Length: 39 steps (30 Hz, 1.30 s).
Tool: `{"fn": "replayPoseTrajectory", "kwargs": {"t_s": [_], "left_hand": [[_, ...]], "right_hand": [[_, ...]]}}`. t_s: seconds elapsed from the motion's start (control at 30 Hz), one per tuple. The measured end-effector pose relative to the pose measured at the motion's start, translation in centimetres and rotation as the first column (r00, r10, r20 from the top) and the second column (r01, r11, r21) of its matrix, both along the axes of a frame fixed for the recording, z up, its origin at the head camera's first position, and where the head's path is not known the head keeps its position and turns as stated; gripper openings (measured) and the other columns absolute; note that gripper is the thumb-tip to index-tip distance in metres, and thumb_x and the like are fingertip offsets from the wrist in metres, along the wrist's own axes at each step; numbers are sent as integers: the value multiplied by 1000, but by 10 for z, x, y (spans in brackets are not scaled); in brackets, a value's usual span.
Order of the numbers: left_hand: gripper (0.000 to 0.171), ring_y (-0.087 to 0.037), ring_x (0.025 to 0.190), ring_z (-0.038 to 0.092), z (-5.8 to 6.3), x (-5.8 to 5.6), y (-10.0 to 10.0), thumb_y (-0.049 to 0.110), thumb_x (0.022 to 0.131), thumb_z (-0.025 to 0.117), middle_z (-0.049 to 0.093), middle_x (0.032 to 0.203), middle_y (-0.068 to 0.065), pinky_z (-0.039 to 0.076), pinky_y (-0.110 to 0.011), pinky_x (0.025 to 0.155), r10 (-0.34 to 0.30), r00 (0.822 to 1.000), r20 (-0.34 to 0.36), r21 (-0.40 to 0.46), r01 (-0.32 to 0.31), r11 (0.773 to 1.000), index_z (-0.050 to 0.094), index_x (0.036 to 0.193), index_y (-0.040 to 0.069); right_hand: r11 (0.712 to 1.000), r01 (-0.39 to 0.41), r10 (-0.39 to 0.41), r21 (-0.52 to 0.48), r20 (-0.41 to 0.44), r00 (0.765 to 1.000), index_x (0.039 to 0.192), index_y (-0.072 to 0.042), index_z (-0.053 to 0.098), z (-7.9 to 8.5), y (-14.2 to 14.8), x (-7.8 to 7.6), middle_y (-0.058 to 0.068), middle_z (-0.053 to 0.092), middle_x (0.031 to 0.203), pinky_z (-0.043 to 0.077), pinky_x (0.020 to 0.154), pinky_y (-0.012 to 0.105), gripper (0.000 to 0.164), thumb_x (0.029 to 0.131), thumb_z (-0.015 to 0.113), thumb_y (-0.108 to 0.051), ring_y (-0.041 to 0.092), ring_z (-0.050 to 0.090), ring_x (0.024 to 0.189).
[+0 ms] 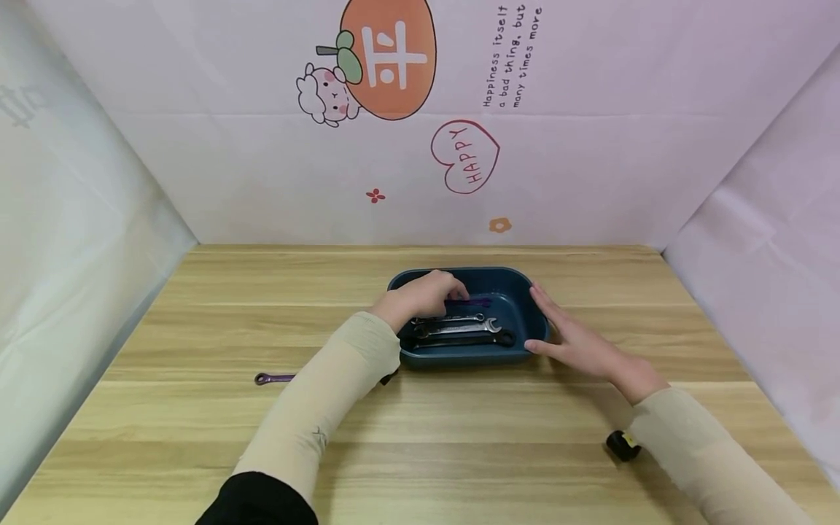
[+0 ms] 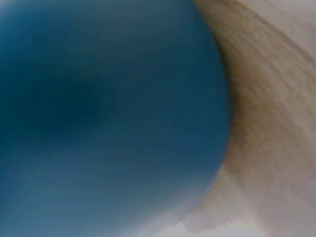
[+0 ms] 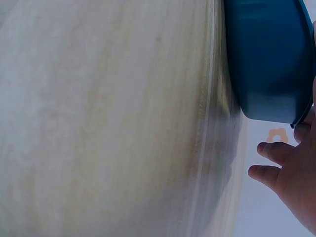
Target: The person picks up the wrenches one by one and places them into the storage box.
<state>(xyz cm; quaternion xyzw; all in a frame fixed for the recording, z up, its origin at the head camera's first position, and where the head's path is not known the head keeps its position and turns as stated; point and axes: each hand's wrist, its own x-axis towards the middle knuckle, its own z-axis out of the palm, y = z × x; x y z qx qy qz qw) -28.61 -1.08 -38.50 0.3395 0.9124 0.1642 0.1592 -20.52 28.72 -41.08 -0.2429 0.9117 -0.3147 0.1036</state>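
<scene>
A dark blue plastic bin stands on the table, with several wrenches lying in it. My left hand reaches over its left end, fingers curled down at a purple wrench along the far side; the fingertips are partly hidden. Nearer the front lie silver wrenches and a black wrench. My right hand rests against the bin's right end, thumb at the near corner and straight fingers along the rim. In the right wrist view, two fingers of that hand stick out past the bin wall.
Another purple wrench lies left of the bin, partly behind the left sleeve. A small black object shows beside that sleeve. A black cylinder with a yellow label sits by the right sleeve. A printed white backdrop rises behind the table.
</scene>
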Motion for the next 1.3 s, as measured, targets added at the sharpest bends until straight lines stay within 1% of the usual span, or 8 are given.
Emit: {"fn": "replayPoseTrajectory", "kwargs": {"t_s": [0.2,0.37,0.5,0.6,0.77,0.9,1.13,1.3], "left_hand": [[51,-21,115,59,-2,-1,1,-13,92,62,64,127,-9,52,-30,89,-10,1000,7,-14,11,1000,66,136,11],[48,-21,115,60,-5,-1,2,-10,92,66,64,127,-10,53,-31,90,-8,1000,13,-18,8,1000,67,135,10],[47,-20,114,60,-10,-2,0,-11,92,65,65,126,-9,54,-29,87,2,1000,26,-13,-2,1000,68,134,11],[47,-19,112,60,-13,-2,0,-12,92,64,65,125,-9,54,-29,87,3,1000,28,-7,-3,1000,68,133,10],[44,-19,114,59,-14,-3,2,-10,93,64,65,126,-9,53,-31,93,-1,1000,22,-19,2,1000,69,133,10],[45,-19,115,60,-15,-5,2,-10,94,63,65,127,-9,53,-31,93,-2,1000,28,-30,3,1000,69,133,11],[46,-19,115,60,-17,-4,0,-12,94,62,65,127,-9,53,-32,94,-3,999,36,-25,4,1000,69,133,11],[47,-19,115,60,-16,-4,1,-14,94,60,65,126,-10,52,-32,94,-13,999,31,-20,14,1000,69,133,10]], "right_hand": [[1000,5,-5,4,-5,1000,166,-13,-2,0,0,0,10,-9,171,15,116,67,94,102,65,-31,46,5,153],[1000,5,-5,4,-12,1000,166,-13,-1,-1,0,0,10,-8,171,16,116,67,94,102,65,-32,45,7,153],[1000,2,-2,2,-11,1000,166,-15,-2,-2,-1,-1,8,-9,171,17,116,67,94,102,65,-34,45,7,153],[1000,5,-5,-4,-3,1000,166,-16,-4,-3,-1,-2,7,-10,171,17,116,67,94,103,65,-33,44,6,153],[1000,6,-6,-12,3,1000,166,-17,-4,-3,0,-2,7,-10,171,15,116,67,94,103,65,-30,43,4,153],[1000,7,-7,-4,2,1000,166,-17,-4,-2,0,-2,7,-10,171,15,117,67,94,103,65,-28,43,4,153],[1000,10,-10,14,-12,1000,166,-17,-3,-3,-1,-2,8,-8,171,17,117,66,94,102,65,-31,43,7,153],[1000,17,-17,4,-5,1000,166,-16,-3,-3,0,-1,8,-9,171,16,117,66,94,102,65,-30,44,6,153]]}}
